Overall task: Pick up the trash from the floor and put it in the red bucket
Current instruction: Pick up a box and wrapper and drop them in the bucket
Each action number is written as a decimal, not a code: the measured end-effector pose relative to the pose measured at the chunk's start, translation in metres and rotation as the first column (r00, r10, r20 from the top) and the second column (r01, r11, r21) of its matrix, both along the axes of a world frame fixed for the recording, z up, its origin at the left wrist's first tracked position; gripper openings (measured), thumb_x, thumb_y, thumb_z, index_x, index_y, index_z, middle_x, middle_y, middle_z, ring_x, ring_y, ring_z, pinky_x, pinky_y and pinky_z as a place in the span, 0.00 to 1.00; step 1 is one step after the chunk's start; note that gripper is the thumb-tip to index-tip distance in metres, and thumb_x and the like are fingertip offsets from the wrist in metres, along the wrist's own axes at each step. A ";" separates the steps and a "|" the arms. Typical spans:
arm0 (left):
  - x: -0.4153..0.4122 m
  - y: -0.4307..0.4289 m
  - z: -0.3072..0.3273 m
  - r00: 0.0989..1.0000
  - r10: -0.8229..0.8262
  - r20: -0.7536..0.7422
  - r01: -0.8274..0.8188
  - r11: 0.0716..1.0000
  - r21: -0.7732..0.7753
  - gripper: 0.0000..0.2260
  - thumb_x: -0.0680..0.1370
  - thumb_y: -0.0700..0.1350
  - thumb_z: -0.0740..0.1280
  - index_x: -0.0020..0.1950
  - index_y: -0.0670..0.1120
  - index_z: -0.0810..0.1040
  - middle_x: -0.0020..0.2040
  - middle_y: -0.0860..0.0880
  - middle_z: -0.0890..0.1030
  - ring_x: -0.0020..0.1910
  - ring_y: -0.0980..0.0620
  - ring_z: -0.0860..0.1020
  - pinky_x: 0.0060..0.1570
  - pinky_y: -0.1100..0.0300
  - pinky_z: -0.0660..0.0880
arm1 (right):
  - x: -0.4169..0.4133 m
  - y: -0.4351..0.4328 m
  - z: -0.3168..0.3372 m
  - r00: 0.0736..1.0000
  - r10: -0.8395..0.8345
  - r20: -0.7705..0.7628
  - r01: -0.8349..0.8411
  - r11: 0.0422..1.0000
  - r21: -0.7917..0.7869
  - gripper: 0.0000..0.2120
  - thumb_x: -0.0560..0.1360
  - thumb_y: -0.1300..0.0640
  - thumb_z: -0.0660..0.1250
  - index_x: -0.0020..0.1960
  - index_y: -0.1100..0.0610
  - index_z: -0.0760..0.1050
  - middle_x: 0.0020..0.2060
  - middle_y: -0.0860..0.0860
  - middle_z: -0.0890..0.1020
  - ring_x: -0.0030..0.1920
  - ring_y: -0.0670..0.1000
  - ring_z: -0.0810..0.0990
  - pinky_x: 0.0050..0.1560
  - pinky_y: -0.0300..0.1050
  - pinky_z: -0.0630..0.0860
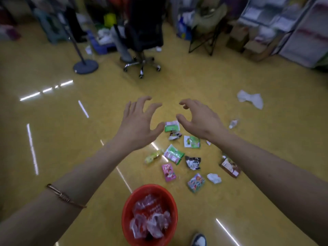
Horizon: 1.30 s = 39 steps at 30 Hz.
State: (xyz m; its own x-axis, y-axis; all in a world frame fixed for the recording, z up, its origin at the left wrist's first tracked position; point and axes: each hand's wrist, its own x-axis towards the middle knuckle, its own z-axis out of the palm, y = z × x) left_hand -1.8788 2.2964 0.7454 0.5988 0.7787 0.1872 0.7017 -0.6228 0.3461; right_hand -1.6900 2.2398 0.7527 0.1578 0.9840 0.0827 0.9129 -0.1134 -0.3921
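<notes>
- My left hand (138, 121) hung above the floor (71, 139) with its fingers spread and lightly bent, holding nothing.
- My right hand (198, 119) was beside it, fingers and thumb curved like a loose claw, also empty.
- The red bucket (127, 206) stood on the floor near my shoe (198, 239), with crumpled clear plastic (150, 217) in it.
- Most of the trash lay scattered just beyond the bucket, among it a pink packet (169, 172) and a green-and-white packet (173, 154). A white tissue (250, 99) lay well apart to the right.
- I judged this a reach for the next piece, with most of the pickup left.
- The next move called for lowering a hand to a near wrapper. Flat packets on glossy floor would need pinching by an edge.
</notes>
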 end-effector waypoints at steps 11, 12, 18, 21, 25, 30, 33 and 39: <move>0.031 -0.072 0.122 0.959 -0.277 0.064 0.272 0.959 0.078 0.26 0.76 0.59 0.62 0.73 0.55 0.62 0.72 0.49 0.59 0.71 0.47 0.58 0.73 0.52 0.49 | 0.010 -0.129 0.119 0.961 -0.262 0.084 0.255 0.963 0.087 0.28 0.76 0.37 0.58 0.73 0.46 0.59 0.71 0.48 0.66 0.69 0.51 0.67 0.62 0.51 0.70; 0.037 -0.081 0.124 0.950 -0.307 0.052 0.303 0.950 0.071 0.26 0.77 0.59 0.61 0.73 0.55 0.62 0.73 0.49 0.59 0.71 0.47 0.58 0.73 0.52 0.49 | 0.014 -0.143 0.119 0.953 -0.287 0.094 0.281 0.957 0.070 0.29 0.76 0.37 0.58 0.73 0.46 0.59 0.71 0.48 0.65 0.70 0.51 0.66 0.63 0.52 0.70; 0.065 -0.120 0.125 0.909 -0.413 0.047 0.413 0.911 0.016 0.26 0.78 0.58 0.60 0.74 0.56 0.59 0.74 0.50 0.57 0.72 0.46 0.57 0.74 0.49 0.48 | 0.043 -0.200 0.118 0.893 -0.442 0.089 0.434 0.896 0.094 0.28 0.76 0.37 0.58 0.72 0.46 0.61 0.68 0.48 0.70 0.66 0.52 0.71 0.60 0.53 0.73; 0.079 -0.127 0.123 0.906 -0.422 0.035 0.423 0.906 -0.024 0.25 0.78 0.58 0.59 0.74 0.56 0.58 0.75 0.51 0.56 0.73 0.47 0.56 0.74 0.48 0.49 | 0.058 -0.215 0.116 0.879 -0.468 0.089 0.463 0.883 0.075 0.28 0.76 0.36 0.58 0.72 0.46 0.61 0.69 0.47 0.69 0.66 0.51 0.71 0.59 0.53 0.73; 0.104 -0.131 0.123 0.897 -0.442 0.022 0.442 0.897 -0.020 0.25 0.78 0.58 0.59 0.74 0.56 0.58 0.75 0.52 0.56 0.72 0.47 0.57 0.72 0.52 0.51 | 0.085 -0.230 0.116 0.851 -0.517 0.096 0.514 0.856 0.051 0.28 0.76 0.35 0.57 0.72 0.45 0.60 0.69 0.46 0.69 0.66 0.51 0.71 0.57 0.53 0.74; 0.158 -0.141 0.118 0.891 -0.453 -0.004 0.453 0.891 -0.044 0.25 0.78 0.59 0.58 0.74 0.57 0.58 0.75 0.51 0.53 0.74 0.47 0.54 0.72 0.50 0.54 | 0.134 -0.254 0.120 0.807 -0.580 0.113 0.577 0.814 0.062 0.28 0.76 0.35 0.57 0.72 0.45 0.60 0.67 0.46 0.71 0.64 0.51 0.72 0.55 0.52 0.74; 0.201 -0.156 0.120 0.883 -0.469 -0.001 0.468 0.883 -0.035 0.26 0.78 0.60 0.58 0.74 0.58 0.57 0.75 0.51 0.52 0.74 0.47 0.52 0.73 0.50 0.52 | 0.167 -0.266 0.123 0.805 -0.584 0.105 0.581 0.812 0.057 0.28 0.76 0.35 0.57 0.72 0.45 0.60 0.67 0.46 0.71 0.65 0.51 0.72 0.58 0.55 0.74; 0.278 -0.188 0.126 0.875 -0.484 0.018 0.485 0.875 0.001 0.26 0.78 0.60 0.58 0.74 0.58 0.56 0.75 0.51 0.52 0.74 0.49 0.52 0.72 0.51 0.51 | 0.232 -0.287 0.130 0.816 -0.565 0.123 0.561 0.825 0.073 0.29 0.75 0.35 0.57 0.72 0.44 0.59 0.68 0.46 0.70 0.65 0.51 0.71 0.55 0.51 0.74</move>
